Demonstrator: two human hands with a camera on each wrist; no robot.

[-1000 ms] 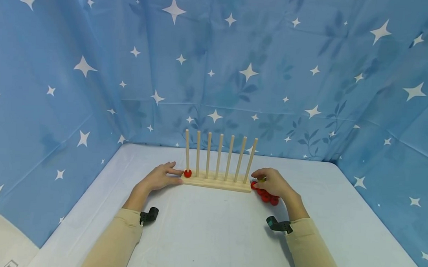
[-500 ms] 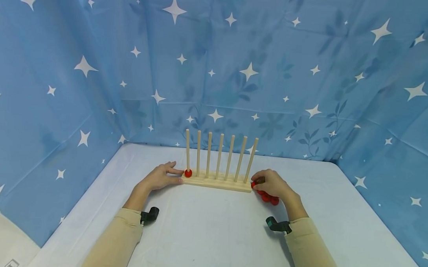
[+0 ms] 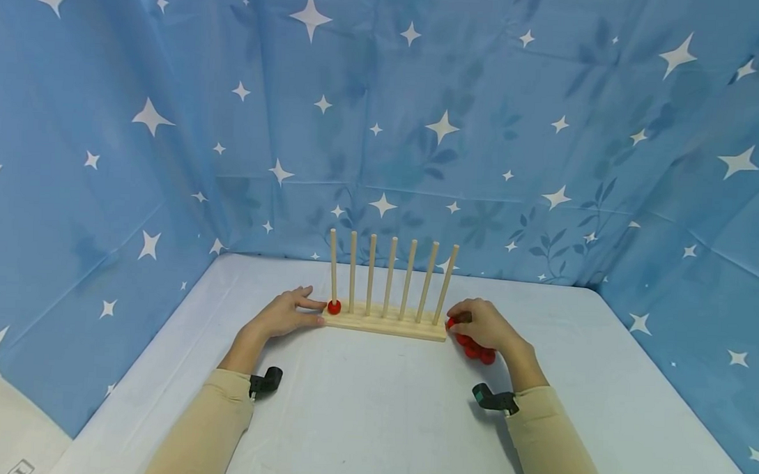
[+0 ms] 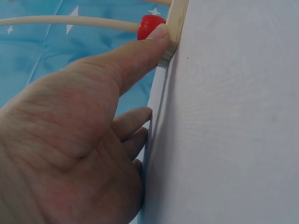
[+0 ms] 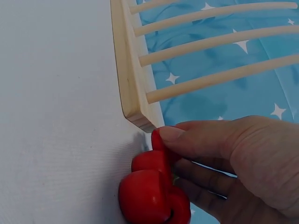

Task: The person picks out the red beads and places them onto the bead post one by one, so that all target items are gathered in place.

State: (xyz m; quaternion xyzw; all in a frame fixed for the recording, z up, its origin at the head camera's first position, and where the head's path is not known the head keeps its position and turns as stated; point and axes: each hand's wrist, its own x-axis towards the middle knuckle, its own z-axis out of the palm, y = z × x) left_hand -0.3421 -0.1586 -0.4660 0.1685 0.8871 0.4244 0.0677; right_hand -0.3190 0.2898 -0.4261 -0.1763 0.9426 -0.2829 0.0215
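Note:
A light wooden rack point(image 3: 383, 326) with several upright pegs stands on the table. One red bead point(image 3: 334, 307) sits at the foot of its leftmost peg. My left hand point(image 3: 283, 314) touches the rack's left end with thumb and forefinger, both fairly straight; in the left wrist view the thumb point(image 4: 135, 58) lies against the end of the base beside that bead. Off the rack's right end, my right hand point(image 3: 486, 324) pinches another red bead point(image 5: 158, 140) with its thumb in front; the fingertips behind are partly hidden. Below it lie several more red beads point(image 5: 142, 196), close together.
A white cloth covers the table point(image 3: 373, 404). Blue curtains point(image 3: 383, 125) with white stars hang behind and at both sides. A small black camera sits on the left wrist point(image 3: 266, 382) and another on the right wrist point(image 3: 496, 399).
My right hand's fingers have shifted slightly around the bead beside the rack's right end. The left hand and the rack stay where they were.

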